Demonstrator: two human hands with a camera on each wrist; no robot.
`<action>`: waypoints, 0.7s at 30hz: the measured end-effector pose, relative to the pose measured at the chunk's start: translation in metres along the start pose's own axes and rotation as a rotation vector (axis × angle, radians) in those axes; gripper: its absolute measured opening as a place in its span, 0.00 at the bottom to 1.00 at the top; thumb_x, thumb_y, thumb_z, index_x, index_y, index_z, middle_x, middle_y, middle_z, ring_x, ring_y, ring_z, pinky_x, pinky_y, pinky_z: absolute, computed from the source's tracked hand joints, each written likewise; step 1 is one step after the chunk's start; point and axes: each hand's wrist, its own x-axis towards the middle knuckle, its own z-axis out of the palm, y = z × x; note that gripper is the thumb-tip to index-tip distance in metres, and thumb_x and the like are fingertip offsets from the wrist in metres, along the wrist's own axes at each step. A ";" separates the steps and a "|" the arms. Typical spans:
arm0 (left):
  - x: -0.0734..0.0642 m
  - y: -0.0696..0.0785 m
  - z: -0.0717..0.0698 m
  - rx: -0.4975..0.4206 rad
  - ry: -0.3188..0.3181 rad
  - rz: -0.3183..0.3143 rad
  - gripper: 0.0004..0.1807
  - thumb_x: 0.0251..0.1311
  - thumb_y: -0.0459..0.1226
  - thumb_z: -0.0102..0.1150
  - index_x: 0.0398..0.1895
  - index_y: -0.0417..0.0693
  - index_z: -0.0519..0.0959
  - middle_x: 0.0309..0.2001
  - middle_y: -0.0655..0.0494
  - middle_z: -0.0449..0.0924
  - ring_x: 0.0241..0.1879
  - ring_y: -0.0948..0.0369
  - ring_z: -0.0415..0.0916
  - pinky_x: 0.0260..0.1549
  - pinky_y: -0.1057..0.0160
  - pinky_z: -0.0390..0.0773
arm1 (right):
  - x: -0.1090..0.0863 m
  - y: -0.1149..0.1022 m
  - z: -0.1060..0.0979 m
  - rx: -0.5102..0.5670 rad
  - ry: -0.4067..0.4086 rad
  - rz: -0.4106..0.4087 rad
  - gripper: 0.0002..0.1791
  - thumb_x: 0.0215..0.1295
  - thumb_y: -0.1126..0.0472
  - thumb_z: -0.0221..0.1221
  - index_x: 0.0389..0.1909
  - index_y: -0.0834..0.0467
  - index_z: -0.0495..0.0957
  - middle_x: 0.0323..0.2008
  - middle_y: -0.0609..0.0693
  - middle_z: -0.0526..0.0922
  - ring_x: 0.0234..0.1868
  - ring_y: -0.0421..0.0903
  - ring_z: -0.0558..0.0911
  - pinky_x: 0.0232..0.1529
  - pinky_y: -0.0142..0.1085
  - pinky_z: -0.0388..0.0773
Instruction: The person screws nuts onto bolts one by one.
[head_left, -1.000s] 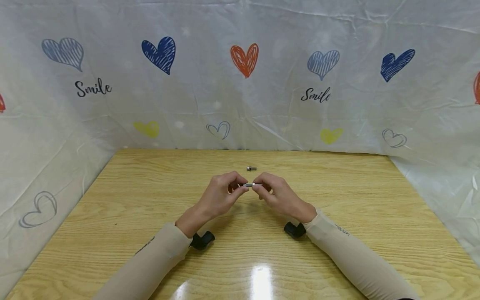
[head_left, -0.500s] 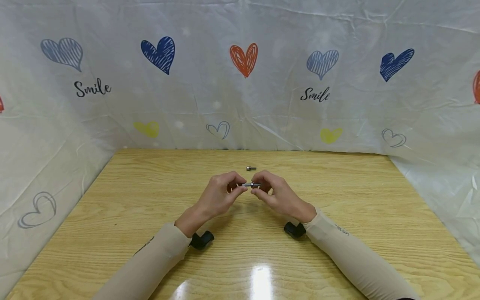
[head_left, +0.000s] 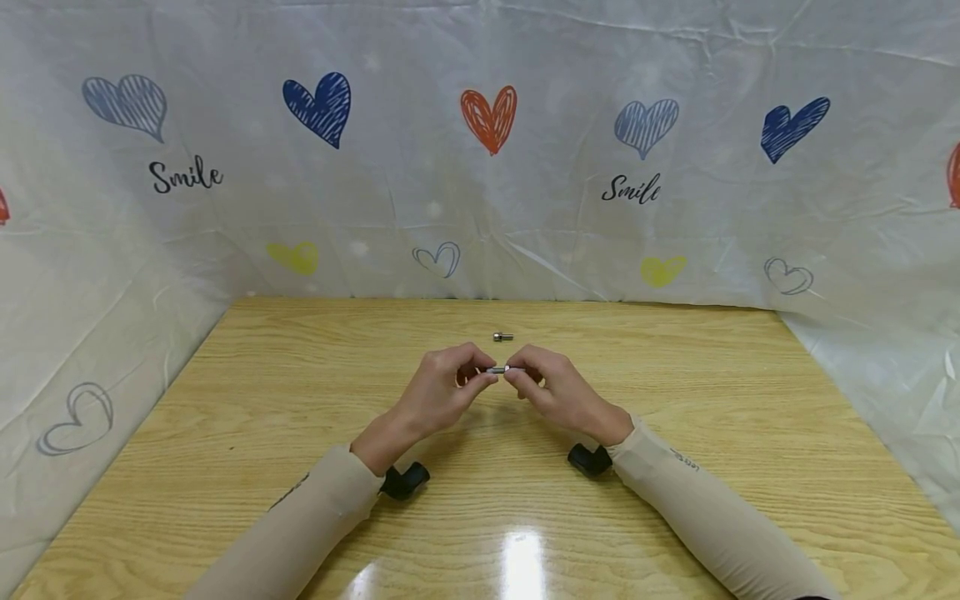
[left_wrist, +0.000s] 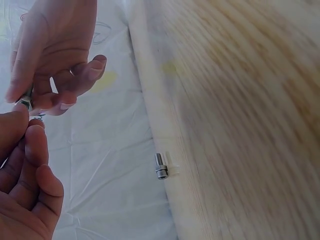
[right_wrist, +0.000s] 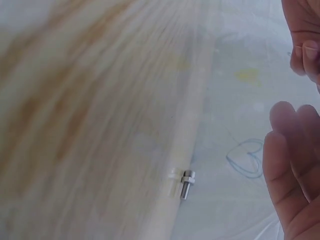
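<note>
My left hand pinches one end of a thin metal bolt between thumb and fingertips, over the middle of the table. The bolt lies level across the gap between both hands; its left end is hidden in the left fingers. With thumb and forefinger, my right hand pinches a small nut on the bolt's shaft. A second bolt, silver with a socket head and a nut close under it, lies on the table just beyond the hands. Both wrist views show it too.
The wood-grain table reaches back to a pale cloth printed with hearts, which also hangs at both sides. Black wrist mounts stick out under each forearm.
Half a second ago the right thumb and forefinger were spread off the nut, baring the bolt's right end; now they pinch it again, as they did a second ago. The left hand stays put.
</note>
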 end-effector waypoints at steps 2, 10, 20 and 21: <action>0.000 0.000 0.000 0.002 -0.001 -0.003 0.04 0.59 0.31 0.64 0.36 0.43 0.80 0.28 0.59 0.80 0.24 0.68 0.71 0.24 0.68 0.73 | 0.000 -0.001 0.000 0.001 -0.003 0.008 0.05 0.72 0.62 0.52 0.40 0.56 0.76 0.30 0.42 0.74 0.25 0.36 0.74 0.25 0.33 0.73; -0.001 -0.002 -0.001 -0.004 0.000 -0.029 0.04 0.58 0.31 0.64 0.37 0.43 0.80 0.29 0.58 0.80 0.24 0.67 0.71 0.24 0.68 0.74 | 0.000 -0.003 0.001 0.028 0.009 0.029 0.12 0.66 0.61 0.60 0.48 0.54 0.72 0.38 0.46 0.78 0.27 0.39 0.77 0.27 0.32 0.75; 0.000 -0.001 -0.001 -0.004 0.001 -0.005 0.05 0.58 0.32 0.65 0.36 0.43 0.80 0.29 0.58 0.80 0.24 0.68 0.71 0.24 0.68 0.73 | 0.001 -0.001 0.000 0.005 0.010 -0.017 0.07 0.68 0.65 0.56 0.45 0.55 0.74 0.35 0.44 0.78 0.27 0.36 0.76 0.28 0.31 0.74; 0.000 -0.001 -0.001 -0.005 0.003 -0.001 0.05 0.58 0.32 0.65 0.36 0.43 0.80 0.28 0.58 0.79 0.24 0.68 0.71 0.24 0.68 0.73 | 0.001 -0.001 0.000 0.009 0.008 -0.017 0.06 0.69 0.65 0.56 0.45 0.55 0.74 0.34 0.44 0.77 0.26 0.37 0.76 0.28 0.31 0.74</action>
